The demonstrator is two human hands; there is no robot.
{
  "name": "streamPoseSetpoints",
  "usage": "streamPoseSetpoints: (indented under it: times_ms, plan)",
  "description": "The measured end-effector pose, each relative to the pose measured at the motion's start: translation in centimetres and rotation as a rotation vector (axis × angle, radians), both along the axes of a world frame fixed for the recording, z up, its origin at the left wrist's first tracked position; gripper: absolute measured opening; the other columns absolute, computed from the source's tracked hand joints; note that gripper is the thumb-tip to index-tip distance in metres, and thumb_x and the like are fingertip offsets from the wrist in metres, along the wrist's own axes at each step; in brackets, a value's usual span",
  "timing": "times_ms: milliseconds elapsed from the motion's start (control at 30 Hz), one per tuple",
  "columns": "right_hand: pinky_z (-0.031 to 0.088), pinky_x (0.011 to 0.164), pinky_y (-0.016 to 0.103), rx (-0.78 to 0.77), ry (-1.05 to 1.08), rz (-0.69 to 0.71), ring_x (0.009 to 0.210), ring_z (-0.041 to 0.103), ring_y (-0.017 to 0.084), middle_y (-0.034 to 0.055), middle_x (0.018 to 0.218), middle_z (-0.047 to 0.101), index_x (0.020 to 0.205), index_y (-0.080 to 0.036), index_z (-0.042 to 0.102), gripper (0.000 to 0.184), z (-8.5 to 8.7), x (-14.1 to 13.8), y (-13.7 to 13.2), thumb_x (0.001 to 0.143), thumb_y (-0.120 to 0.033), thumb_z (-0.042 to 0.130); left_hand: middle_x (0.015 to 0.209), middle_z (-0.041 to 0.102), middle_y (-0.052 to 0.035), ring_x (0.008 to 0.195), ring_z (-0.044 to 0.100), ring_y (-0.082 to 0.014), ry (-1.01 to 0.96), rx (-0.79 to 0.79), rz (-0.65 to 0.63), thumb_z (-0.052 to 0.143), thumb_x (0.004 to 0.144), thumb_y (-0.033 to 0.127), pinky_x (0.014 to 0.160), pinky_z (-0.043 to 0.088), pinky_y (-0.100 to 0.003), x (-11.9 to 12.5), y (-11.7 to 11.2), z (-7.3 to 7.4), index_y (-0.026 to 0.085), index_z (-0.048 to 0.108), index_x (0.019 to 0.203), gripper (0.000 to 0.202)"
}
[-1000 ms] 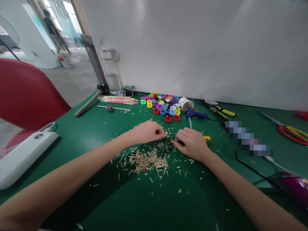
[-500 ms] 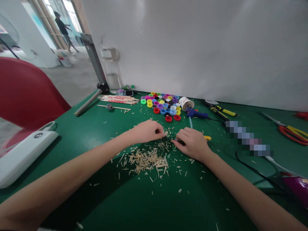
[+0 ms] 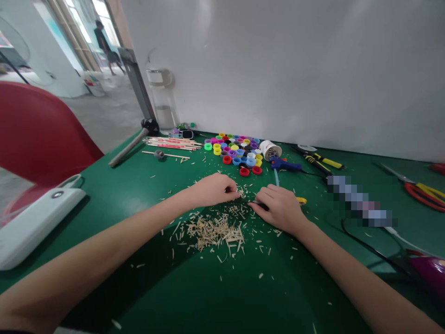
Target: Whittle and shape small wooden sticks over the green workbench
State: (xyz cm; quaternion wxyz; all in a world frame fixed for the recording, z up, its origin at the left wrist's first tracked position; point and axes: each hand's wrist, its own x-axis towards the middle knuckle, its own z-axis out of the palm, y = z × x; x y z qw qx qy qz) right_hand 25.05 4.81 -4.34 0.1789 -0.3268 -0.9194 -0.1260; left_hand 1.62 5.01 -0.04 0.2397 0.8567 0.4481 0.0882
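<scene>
My right hand [image 3: 280, 207] is closed around a utility knife, whose yellow end [image 3: 301, 200] sticks out past the hand on the right. Its thin dark blade side points left, toward my left hand [image 3: 217, 189]. The left fingers are pinched together close to the table; what they hold is too small and hidden to make out. Under and between both hands lie wood shavings [image 3: 215, 231], heaped in a loose pile with bits scattered round it.
Behind the hands stand many coloured bottle caps [image 3: 239, 152], a tipped white cup [image 3: 270, 150] and a blue glue gun [image 3: 285, 164]. Wrapped chopsticks [image 3: 174, 143] and a hammer [image 3: 129, 146] lie left. Scissors [image 3: 417, 188] and a power strip [image 3: 41, 227] flank the table. A person walks far off.
Both hands stay almost in place, with the knife still in the right one. The view has shifted very slightly. The person in the background has walked to the right.
</scene>
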Motion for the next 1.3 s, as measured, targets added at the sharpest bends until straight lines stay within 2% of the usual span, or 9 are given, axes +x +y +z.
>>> streamPoseSetpoints:
  times_ms: [333,533,700,833,1033,1300]
  plan:
    - [0.024,0.055,0.028,0.009,-0.008,0.009,0.065,0.043,0.014,0.0017,0.066,0.054,0.071,-0.019,0.053,0.026,-0.15,-0.09,0.07,0.089,-0.037,0.048,0.056,0.046,0.0002,0.049,0.035,-0.0108,-0.018,-0.003,-0.012,0.042,0.087,0.046,0.050,0.028,-0.029,-0.11,0.17,-0.31,0.019,0.047,0.061,0.038]
    - [0.024,0.055,0.028,0.018,-0.006,0.009,0.064,0.043,0.014,0.0018,0.065,0.053,0.070,-0.019,0.052,0.028,-0.02,-0.14,0.00,0.090,-0.037,0.046,0.053,0.042,0.0020,0.047,0.032,-0.0097,-0.011,0.016,-0.010,0.044,0.087,0.044,0.050,0.028,-0.028,0.05,0.04,-0.14,0.019,0.044,0.058,0.038]
    - [0.024,0.055,0.028,0.037,-0.010,0.017,0.064,0.042,0.014,0.0015,0.065,0.053,0.070,-0.019,0.052,0.028,-0.02,-0.16,0.04,0.090,-0.038,0.048,0.061,0.055,-0.0008,0.051,0.041,-0.0110,-0.020,0.011,-0.042,0.043,0.088,0.044,0.050,0.030,-0.028,-0.02,0.15,-0.24,0.019,0.057,0.068,0.036]
    - [0.025,0.056,0.028,0.065,-0.009,0.017,0.063,0.041,0.014,0.0013,0.064,0.052,0.069,-0.019,0.051,0.028,-0.02,-0.10,0.03,0.090,-0.037,0.048,0.076,0.066,-0.0033,0.059,0.051,-0.0118,-0.050,0.008,-0.072,0.043,0.089,0.040,0.059,0.037,-0.027,-0.26,0.45,-0.42,0.019,0.066,0.081,0.032]
    - [0.024,0.055,0.028,0.035,-0.004,0.006,0.063,0.042,0.014,0.0012,0.065,0.052,0.070,-0.019,0.050,0.028,0.00,-0.11,0.06,0.090,-0.038,0.047,0.076,0.068,-0.0049,0.058,0.052,-0.0118,-0.044,-0.006,-0.047,0.041,0.089,0.041,0.063,0.039,-0.029,-0.40,0.63,-0.63,0.018,0.069,0.086,0.036]
    - [0.025,0.056,0.028,0.076,0.005,0.007,0.064,0.042,0.015,0.0015,0.064,0.052,0.069,-0.020,0.049,0.028,-0.12,0.01,0.02,0.090,-0.037,0.047,0.070,0.066,-0.0032,0.055,0.050,-0.0108,-0.041,0.022,-0.053,0.042,0.089,0.041,0.063,0.038,-0.028,-0.30,0.77,-0.81,0.018,0.067,0.079,0.035]
